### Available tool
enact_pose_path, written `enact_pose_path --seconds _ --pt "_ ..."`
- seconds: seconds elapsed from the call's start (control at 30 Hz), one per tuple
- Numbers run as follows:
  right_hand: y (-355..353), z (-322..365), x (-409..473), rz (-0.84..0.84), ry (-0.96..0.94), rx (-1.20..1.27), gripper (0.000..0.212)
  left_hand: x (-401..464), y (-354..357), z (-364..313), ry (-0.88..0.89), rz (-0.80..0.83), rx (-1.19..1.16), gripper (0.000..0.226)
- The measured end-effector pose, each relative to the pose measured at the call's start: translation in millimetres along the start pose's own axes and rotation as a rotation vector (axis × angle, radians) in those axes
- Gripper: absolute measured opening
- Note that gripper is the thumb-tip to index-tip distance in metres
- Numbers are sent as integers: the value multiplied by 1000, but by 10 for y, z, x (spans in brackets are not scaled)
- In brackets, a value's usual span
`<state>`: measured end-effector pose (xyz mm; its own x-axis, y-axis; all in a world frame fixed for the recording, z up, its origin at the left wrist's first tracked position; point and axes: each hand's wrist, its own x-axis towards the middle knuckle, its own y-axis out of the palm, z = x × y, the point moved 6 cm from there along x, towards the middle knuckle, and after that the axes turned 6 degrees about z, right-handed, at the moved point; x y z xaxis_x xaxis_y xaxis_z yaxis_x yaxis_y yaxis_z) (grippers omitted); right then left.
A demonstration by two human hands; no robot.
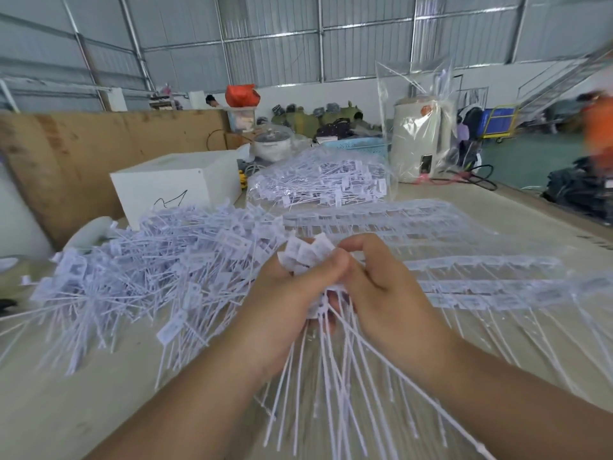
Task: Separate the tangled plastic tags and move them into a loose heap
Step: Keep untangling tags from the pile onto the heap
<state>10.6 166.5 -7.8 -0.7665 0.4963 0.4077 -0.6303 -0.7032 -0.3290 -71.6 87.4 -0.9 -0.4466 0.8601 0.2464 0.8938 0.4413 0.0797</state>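
Both hands hold one bunch of white plastic tags (306, 252) over the table's middle. My left hand (285, 303) grips the bunch from the left, thumb laid across its front. My right hand (381, 287) pinches the same bunch from the right with curled fingers. The label heads stick up above my fingers and the long thin tails (331, 376) fan down toward me. A large loose heap of separated tags (149, 270) lies on the table to the left. Flat joined strips of tags (447, 247) lie to the right.
A clear bag full of tags (318, 180) lies behind the heap. A white box (172, 184) stands at the back left before a brown board (83, 151). A bagged beige appliance (419, 137) stands at the back right. A blurred person in orange (597, 127) is at far right.
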Motion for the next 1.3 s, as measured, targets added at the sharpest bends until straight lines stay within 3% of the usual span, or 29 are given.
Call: enact_pose_path --seconds 0.2,0.37,0.5,0.63,0.87,0.97,1.07,1.17,1.3 --pt "33 9 28 -2 2 137 29 18 -33 39 -2 62 -82 43" --pt "3 -22 19 -18 60 185 35 27 -25 4 60 106 -65 31" --pt "65 27 -5 45 94 279 42 65 -70 -41 135 19 -13 27" --pt "74 35 27 29 41 229 27 82 -96 -54 194 -89 62 23" --pt "66 79 20 62 17 146 39 39 -79 38 16 -74 -140 27" --pt "78 91 17 117 -6 110 34 30 -63 23 -7 -26 -103 22" --pt "97 83 -11 163 -4 150 36 34 -81 44 -52 6 -155 33" --pt "130 104 -29 176 -32 223 35 33 -54 51 -111 102 -314 24" --pt "101 142 -33 122 -32 331 31 47 -19 5 -13 122 -304 19"
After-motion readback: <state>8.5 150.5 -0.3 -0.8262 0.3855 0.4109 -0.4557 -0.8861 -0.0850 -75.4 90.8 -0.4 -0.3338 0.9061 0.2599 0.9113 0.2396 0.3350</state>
